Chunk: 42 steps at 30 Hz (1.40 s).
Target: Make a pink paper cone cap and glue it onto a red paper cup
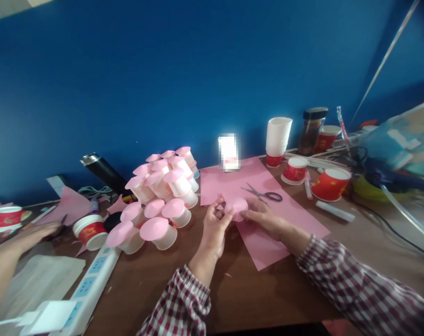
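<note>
Between my two hands is a small pink paper piece (237, 208), rounded like the cone-shaped lids on the cups nearby. My left hand (216, 224) pinches its left edge, with another pink scrap showing above the fingers. The fingers of my right hand (264, 217) close on its right edge. Just beyond lie scissors (262, 192) with dark handles, blades apart, on a large pink paper sheet (267, 247). To the left, several white paper cups (164, 238) wear pink paper cones (154, 228); some are stacked in a pile at the back.
A power strip (93, 280) with a white charger (52, 315) lies at front left, near another person's hand (45, 231). A black flask (103, 172) leans behind. Red cups (330, 184), a white cup stack (278, 137) and a glue-stick-like tube (335, 211) are right.
</note>
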Available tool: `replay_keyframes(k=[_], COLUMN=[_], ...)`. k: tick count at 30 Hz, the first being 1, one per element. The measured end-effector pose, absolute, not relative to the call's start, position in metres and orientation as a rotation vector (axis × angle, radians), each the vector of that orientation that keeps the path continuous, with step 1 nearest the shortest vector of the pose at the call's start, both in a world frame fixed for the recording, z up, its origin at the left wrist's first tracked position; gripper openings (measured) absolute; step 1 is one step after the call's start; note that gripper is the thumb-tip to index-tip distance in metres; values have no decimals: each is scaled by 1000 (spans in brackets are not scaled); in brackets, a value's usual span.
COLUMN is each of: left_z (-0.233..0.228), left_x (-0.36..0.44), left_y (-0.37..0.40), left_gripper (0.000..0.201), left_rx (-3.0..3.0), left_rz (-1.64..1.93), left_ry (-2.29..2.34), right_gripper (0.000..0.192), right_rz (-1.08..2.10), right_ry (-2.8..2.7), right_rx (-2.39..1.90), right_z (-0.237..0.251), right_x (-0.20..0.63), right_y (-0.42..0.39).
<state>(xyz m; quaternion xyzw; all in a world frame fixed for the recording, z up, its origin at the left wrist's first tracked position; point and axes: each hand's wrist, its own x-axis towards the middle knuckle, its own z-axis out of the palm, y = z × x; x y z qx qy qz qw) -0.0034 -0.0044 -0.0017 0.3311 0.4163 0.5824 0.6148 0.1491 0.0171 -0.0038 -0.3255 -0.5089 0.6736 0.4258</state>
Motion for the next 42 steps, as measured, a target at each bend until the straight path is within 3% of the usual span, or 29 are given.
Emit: replay_keyframes(k=[16, 42], left_z=[-7, -8], left_x=[-2, -2], left_y=[-7, -7], left_gripper=[65, 76], left_rx=[871, 913], left_rz=[1347, 1369], left_ry=[972, 914], right_gripper=[40, 33], right_rz=[1688, 1705], right_ry=[-1172, -1131], right_rx=[-805, -716], right_z=[1, -4], right_x=[144, 144], right_y=[15, 16])
